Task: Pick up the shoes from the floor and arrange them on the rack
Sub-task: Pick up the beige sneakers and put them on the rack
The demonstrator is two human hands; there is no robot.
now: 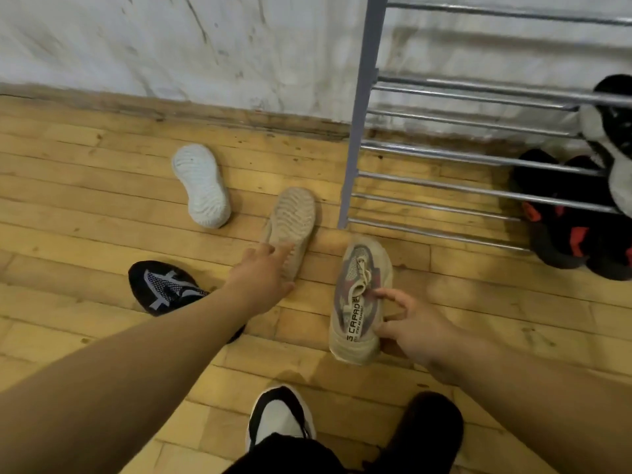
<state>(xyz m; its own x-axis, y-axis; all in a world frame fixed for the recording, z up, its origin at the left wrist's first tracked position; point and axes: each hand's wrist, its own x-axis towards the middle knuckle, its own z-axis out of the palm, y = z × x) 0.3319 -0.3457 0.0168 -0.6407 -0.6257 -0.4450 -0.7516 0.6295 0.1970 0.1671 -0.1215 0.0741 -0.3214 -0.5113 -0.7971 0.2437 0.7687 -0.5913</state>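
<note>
Bottom of frame: the person's own feet, one in a black-and-white shoe (278, 422), one in a dark shoe (431, 425), planted on the plank floor (85, 200). Just above, lower right of centre, the right hand (410, 328) has fingers curled round the heel end of a beige laced sneaker (359, 302), upright, toe pointing up-frame toward the rack foot. Whether its sole is clear of the boards cannot be told. Centre frame, the left hand (263, 275) lies with straight fingers on the heel of its mate, an overturned beige sneaker (294, 220), sole up; touching, not yet gripping. Lower left, a black knit sneaker (164, 289) is partly hidden behind the left forearm. Further up-left, a white sneaker (201, 186) lies sole up, apart from the rest. Judgement: knit uppers look soft and light, soles stiffer; the overturned ones are best pinched across the heel or sole edge, then turned over. Upper right, the metal shoe rack (357, 131) stands against the wall (136, 39), its corner post close beside both beige shoes, which is something to snag on. The left stretch of its rails is bare, giving room to slide shoes in from the front; black-and-red shoes (564, 230) and black-and-white shoes (612, 131) crowd the right edge.
</note>
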